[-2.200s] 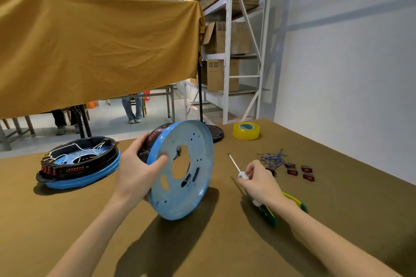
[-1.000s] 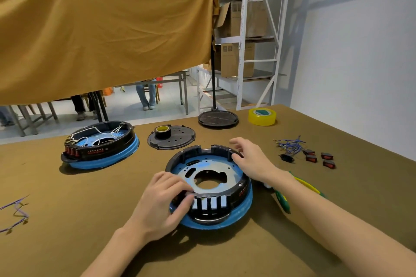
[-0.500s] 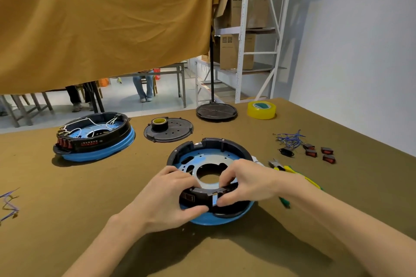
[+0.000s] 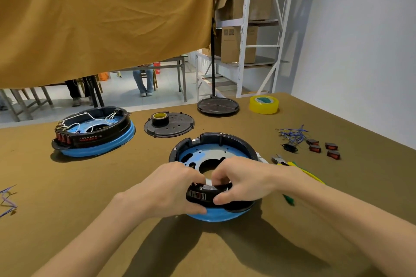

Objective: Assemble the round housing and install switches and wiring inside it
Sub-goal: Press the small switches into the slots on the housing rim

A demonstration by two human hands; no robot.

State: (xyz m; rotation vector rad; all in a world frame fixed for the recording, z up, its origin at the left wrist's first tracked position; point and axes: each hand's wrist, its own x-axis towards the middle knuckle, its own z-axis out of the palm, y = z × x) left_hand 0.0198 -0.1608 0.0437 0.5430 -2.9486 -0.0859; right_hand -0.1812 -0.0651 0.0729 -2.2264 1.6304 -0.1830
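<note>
**Round housing, in hand at near edge of worktable**

Item 1. Round housing: black ring wall seated on a blue base plate, lying flat on the brown table, open side up. The near section of the ring sits between the two hands; its far arc lies beyond the fingertips, uncovered.

Item 2. Left hand: fingers curled over the top of the near rim, thumb under it against the blue lip, gripping the housing.

Item 3. Right hand: fingers bent down inside the rim, thumb pressed on the black outer face beside a printed label; also gripping the housing. The two hands nearly meet over the rim.

Item 4. Second housing: same type, fitted with white wires and a row of red switches; well beyond and left of the left fingers.

Item 5. Black cover disc, a small tape roll on it; directly beyond the fingers, past the housing.

Item 6. Loose red switches and a blue wire bundle; beyond and right of the right fingers.

Item 7. Yellow-handled pliers; just right of the right wrist, partly hidden by it.

Item 8. Yellow tape roll; far right, at the back edge.
</note>
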